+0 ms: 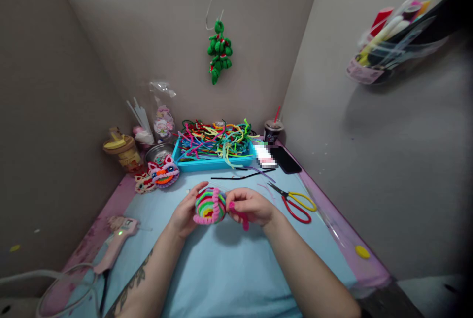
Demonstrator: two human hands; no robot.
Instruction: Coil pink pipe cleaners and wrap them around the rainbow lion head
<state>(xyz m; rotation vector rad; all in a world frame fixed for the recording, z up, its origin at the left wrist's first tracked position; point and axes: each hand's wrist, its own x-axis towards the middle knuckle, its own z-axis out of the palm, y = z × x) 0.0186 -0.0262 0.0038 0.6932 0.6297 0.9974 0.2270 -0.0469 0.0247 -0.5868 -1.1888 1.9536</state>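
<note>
My left hand [185,209] is wrapped round the left side of a rainbow-striped pipe-cleaner piece [207,207] with pink fuzzy bands along its edges. It is held above the blue cloth [229,264] in the middle of the table. My right hand [253,205] is closed in a pinch at the right side of that piece. From its fingers hangs a short dark-pink pipe cleaner [242,218]. Whether the right fingertips also grip the striped piece cannot be made out.
A blue tray [212,164] heaped with pipe cleaners stands at the back. Scissors [295,203] and a black phone [286,159] lie right. On the left are a pink glue gun [117,244], lion-head ornaments [163,172] and a lidded cup [123,153]. An iced drink [272,133] stands back right.
</note>
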